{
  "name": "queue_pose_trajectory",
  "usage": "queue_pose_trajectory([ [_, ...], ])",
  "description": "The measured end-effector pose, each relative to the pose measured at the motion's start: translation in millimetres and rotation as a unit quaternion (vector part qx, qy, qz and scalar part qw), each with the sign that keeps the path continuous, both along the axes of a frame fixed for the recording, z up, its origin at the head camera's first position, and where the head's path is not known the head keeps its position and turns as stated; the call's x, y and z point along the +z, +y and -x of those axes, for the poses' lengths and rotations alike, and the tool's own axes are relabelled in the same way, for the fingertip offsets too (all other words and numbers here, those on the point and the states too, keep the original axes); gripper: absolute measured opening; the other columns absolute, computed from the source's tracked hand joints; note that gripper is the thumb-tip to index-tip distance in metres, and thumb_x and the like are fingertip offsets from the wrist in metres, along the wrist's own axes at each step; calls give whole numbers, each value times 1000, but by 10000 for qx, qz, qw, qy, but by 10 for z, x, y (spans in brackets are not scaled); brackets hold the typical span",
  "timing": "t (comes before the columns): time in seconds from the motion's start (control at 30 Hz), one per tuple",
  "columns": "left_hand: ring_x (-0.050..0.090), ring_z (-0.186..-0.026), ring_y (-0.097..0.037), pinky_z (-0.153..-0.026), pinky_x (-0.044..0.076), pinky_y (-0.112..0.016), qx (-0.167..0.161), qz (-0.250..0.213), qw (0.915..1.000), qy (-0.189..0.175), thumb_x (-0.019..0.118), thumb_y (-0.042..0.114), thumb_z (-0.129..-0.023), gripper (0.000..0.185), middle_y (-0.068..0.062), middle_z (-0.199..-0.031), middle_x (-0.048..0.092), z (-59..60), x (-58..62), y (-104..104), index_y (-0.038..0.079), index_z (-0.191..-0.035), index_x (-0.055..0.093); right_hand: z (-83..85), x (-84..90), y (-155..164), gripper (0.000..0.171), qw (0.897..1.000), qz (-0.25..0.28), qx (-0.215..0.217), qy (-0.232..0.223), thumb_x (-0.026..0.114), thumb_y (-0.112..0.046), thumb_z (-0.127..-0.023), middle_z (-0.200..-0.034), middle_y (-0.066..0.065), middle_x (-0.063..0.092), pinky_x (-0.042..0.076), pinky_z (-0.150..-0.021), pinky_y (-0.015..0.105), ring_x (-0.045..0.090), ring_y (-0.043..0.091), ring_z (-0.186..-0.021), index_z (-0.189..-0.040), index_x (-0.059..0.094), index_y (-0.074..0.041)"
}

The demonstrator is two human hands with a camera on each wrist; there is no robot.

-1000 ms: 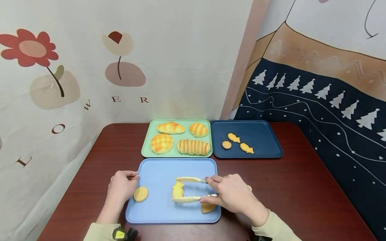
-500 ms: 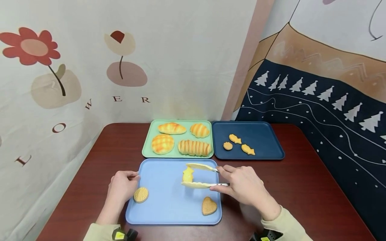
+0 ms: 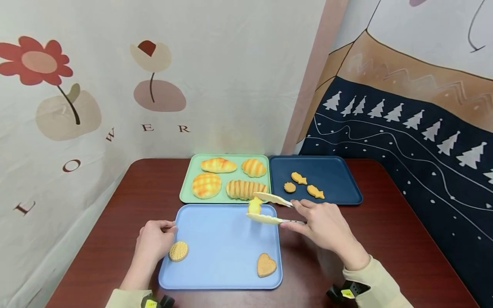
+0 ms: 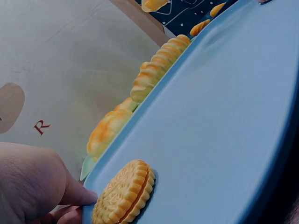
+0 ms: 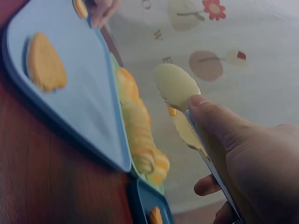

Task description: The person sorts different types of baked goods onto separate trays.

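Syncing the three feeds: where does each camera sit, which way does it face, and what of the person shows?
Head: above the table, looking forward and down; both hands and sleeves show, the right hand holding tongs.
Left wrist: low by the light blue tray, facing the far wall; left hand beside a round biscuit.
Right wrist: behind the right hand, facing left along the tongs.
Shared: head and left wrist both show the round biscuit.

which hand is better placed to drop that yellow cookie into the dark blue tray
Right. The right hand already grips the tongs pinching the yellow cookie, close to the dark blue tray. The left hand rests at the light blue tray's far left edge by the round cookie.
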State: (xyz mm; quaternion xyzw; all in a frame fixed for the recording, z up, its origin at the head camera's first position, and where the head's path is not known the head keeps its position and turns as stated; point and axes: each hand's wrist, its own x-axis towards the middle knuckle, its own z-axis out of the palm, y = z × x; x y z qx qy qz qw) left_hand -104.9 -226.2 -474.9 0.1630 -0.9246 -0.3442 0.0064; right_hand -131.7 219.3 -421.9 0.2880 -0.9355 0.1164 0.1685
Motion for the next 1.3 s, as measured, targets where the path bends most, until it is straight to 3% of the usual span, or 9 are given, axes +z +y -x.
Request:
queue_pose_trajectory([
  [0.17, 69, -91, -32, -61, 49, -39, 36, 59, 10000, 27, 69, 16, -99, 29, -22, -113, 76, 3, -21, -14, -2, -119, 78, 78, -43, 133, 72, 9996, 18, -276, 10, 70, -71, -89, -112, 6, 79, 41, -51, 22, 67, 14, -67, -126, 79, -10],
  [0.27, 69, -91, -32, -61, 49, -39, 33, 42, 10000, 64, 70, 16, -99, 28, -21, -112, 76, 16, -29, -7, -1, -118, 79, 99, -64, 206, 73, 9987, 37, -486, -148, 70, -71, -90, -118, 9, 78, 43, -52, 23, 71, 21, -75, -128, 79, -10],
  [0.47, 70, -94, -33, -62, 50, -39, 17, 3, 9999, 142, 71, 16, -99, 28, -22, -114, 76, 45, -16, 11, -1, -118, 79, 128, -57, 315, 73, 9968, 62, -728, -319, 69, -70, -91, -123, 12, 76, 42, -53, 26, 69, 22, -75, -130, 77, -9],
  [0.63, 69, -97, -34, -63, 50, -39, 9, 20, 10000, 90, 70, 16, -99, 27, -24, -117, 75, 46, -2, 12, -1, -118, 79, 144, -49, 403, 73, 9961, 49, -829, -285, 69, -70, -91, -120, 11, 76, 39, -51, 26, 56, 15, -63, -131, 76, -10],
  [0.87, 69, -101, -35, -67, 51, -42, 13, -34, 10000, -51, 71, 16, -98, 27, -22, -116, 76, 42, 5, 21, 0, -118, 79, 197, -65, 567, 76, 9929, 70, -1149, -313, 67, -71, -92, -112, 10, 76, 42, -52, 27, 51, 13, -62, -132, 75, -7],
  [1.3, 69, -102, -34, -73, 51, -48, 41, -24, 9998, -186, 71, 16, -98, 26, -19, -114, 76, 62, -36, 1, 1, -117, 80, 339, -176, 958, 86, 9783, 187, -1901, -806, 57, -73, -97, -131, 29, 67, 48, -53, 35, 66, 29, -76, -136, 69, 2],
])
